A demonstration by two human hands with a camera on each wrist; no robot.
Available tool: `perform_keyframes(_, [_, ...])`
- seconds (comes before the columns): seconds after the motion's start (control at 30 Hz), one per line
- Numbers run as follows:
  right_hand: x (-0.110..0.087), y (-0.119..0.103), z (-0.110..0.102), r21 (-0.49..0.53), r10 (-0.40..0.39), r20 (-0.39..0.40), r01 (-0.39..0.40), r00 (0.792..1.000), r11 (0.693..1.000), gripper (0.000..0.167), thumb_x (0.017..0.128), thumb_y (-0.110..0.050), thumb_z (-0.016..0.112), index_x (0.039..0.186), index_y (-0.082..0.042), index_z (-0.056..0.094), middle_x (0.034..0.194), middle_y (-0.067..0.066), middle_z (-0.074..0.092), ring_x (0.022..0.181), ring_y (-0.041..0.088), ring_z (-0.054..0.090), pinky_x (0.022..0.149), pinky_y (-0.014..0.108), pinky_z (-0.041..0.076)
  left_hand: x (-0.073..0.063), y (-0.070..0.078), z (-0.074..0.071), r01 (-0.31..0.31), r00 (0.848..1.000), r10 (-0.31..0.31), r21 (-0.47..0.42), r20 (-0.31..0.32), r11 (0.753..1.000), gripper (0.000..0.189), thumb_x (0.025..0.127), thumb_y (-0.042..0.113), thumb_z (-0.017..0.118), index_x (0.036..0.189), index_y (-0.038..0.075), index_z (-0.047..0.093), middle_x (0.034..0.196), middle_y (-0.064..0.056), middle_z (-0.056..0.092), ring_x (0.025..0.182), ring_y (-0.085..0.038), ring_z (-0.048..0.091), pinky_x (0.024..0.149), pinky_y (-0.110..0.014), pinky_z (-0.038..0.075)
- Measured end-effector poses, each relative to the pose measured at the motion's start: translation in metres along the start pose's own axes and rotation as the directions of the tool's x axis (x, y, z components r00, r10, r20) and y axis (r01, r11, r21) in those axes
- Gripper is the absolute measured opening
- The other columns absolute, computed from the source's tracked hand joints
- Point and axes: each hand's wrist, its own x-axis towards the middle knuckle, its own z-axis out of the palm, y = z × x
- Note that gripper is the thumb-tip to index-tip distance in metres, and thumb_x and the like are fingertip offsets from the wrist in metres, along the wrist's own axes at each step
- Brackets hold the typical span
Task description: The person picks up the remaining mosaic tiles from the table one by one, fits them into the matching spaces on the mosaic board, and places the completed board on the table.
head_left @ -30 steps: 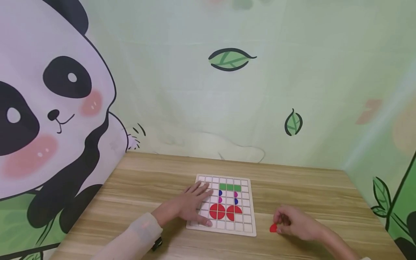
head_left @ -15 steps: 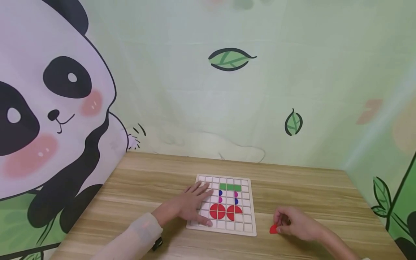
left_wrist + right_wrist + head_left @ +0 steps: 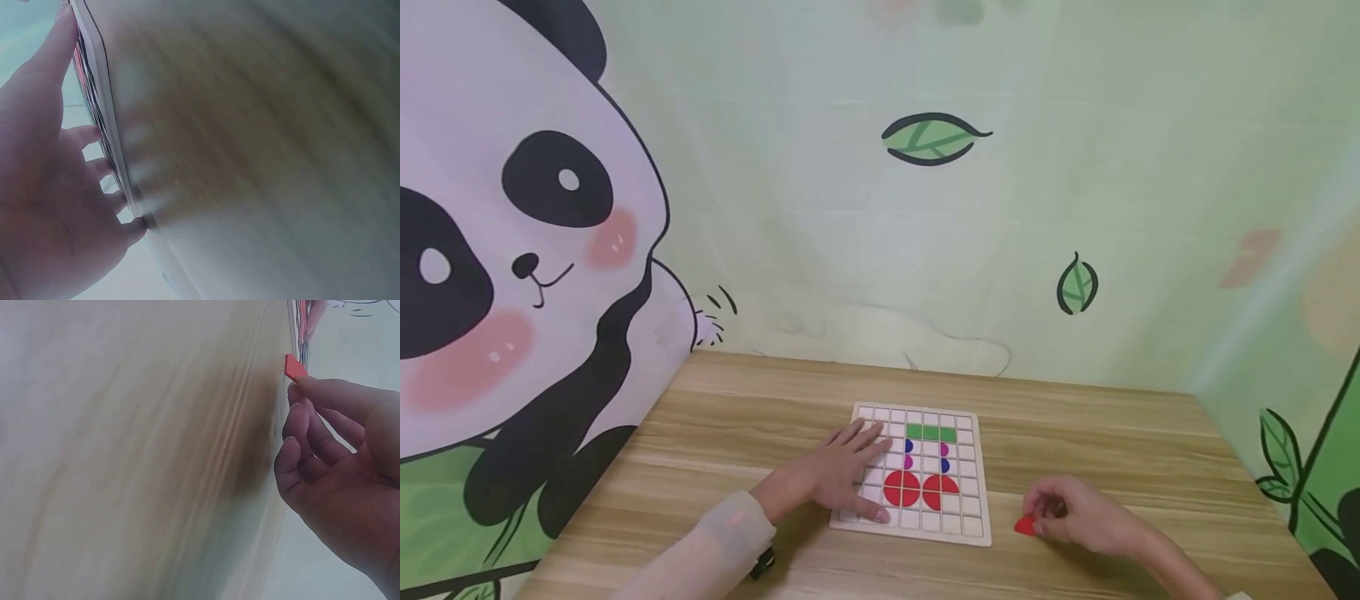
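Note:
A white square grid board (image 3: 910,518) lies on the wooden table. Set in its cells are green squares (image 3: 931,432), small blue and magenta half-round pieces (image 3: 908,462), a full red circle (image 3: 901,488) and a red circle (image 3: 934,490) with its lower right quarter white. My left hand (image 3: 842,471) rests with spread fingers on the board's left side. To the right of the board, my right hand (image 3: 1078,515) pinches a red quarter-circle tile (image 3: 1025,526) between thumb and fingers. In the right wrist view that tile (image 3: 295,367) sticks out past the fingertips.
The wooden table (image 3: 760,392) reaches back to a printed cloth backdrop (image 3: 820,208) with a panda and leaves. A small black object (image 3: 763,563) shows beside the left sleeve (image 3: 715,542).
The right hand's fingers and the red quarter-circle tile have shifted slightly left, toward the board. The left hand and the board stay in place.

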Motion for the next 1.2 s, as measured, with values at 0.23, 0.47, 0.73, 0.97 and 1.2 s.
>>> perform_keyframes(0.23, [0.015, -0.005, 0.002, -0.056, -0.038, -0.061, 0.034, 0.997, 0.998, 0.011, 0.096, -0.004, 0.071, 0.100, -0.015, 0.073, 0.093, 0.001, 0.069, 0.085, 0.013, 0.062, 0.073, 0.027, 0.055, -0.001, 0.001, -0.001, -0.003, 1.000, 0.003, -0.007, 0.005, 1.000, 0.116, 0.083, 0.084, 0.066, 0.171, 0.021, 0.022, 0.179, -0.008, 0.007, 0.163, -0.039, 0.000, 0.130, -0.061, 0.010])
perform_keyframes(0.47, [0.035, -0.017, 0.007, -0.069, 0.006, -0.098, -0.013, 0.995, 0.998, 0.010, 0.097, -0.009, 0.073, 0.103, -0.018, 0.074, 0.097, 0.001, 0.070, 0.090, 0.020, 0.063, 0.077, 0.028, 0.057, -0.001, 0.001, -0.002, -0.002, 1.000, 0.002, -0.004, 0.003, 1.000, 0.117, 0.083, 0.084, 0.066, 0.171, 0.021, 0.022, 0.179, -0.008, 0.006, 0.163, -0.039, 0.000, 0.129, -0.061, 0.010])
perform_keyframes(0.73, [0.056, -0.030, 0.021, -0.057, 0.010, -0.071, -0.014, 0.997, 0.998, 0.006, 0.100, -0.018, 0.076, 0.106, -0.020, 0.076, 0.103, -0.005, 0.074, 0.095, 0.020, 0.064, 0.082, 0.027, 0.056, 0.001, -0.002, 0.003, 0.010, 1.000, -0.010, 0.008, 0.004, 1.000, 0.118, 0.082, 0.086, 0.065, 0.171, 0.024, 0.021, 0.179, -0.006, 0.005, 0.164, -0.037, -0.001, 0.129, -0.060, 0.010])
perform_keyframes(0.97, [0.069, -0.037, 0.035, -0.025, -0.039, -0.018, 0.039, 0.999, 0.999, 0.007, 0.098, -0.006, 0.075, 0.102, -0.012, 0.074, 0.101, 0.004, 0.073, 0.091, 0.019, 0.064, 0.081, 0.027, 0.057, 0.001, 0.000, 0.001, 0.007, 1.000, -0.007, 0.009, -0.004, 1.000, 0.117, 0.084, 0.083, 0.067, 0.171, 0.022, 0.020, 0.179, -0.008, 0.005, 0.163, -0.038, -0.001, 0.129, -0.062, 0.010])
perform_keyframes(1.2, [0.075, -0.037, 0.046, -0.033, -0.043, -0.007, 0.043, 0.999, 0.999, 0.009, 0.096, -0.002, 0.075, 0.100, -0.010, 0.073, 0.096, 0.003, 0.073, 0.088, 0.017, 0.065, 0.078, 0.027, 0.057, 0.002, -0.001, 0.003, 0.011, 1.000, -0.011, 0.014, -0.002, 1.000, 0.117, 0.083, 0.084, 0.066, 0.171, 0.022, 0.020, 0.179, -0.007, 0.005, 0.163, -0.038, -0.001, 0.129, -0.061, 0.011])
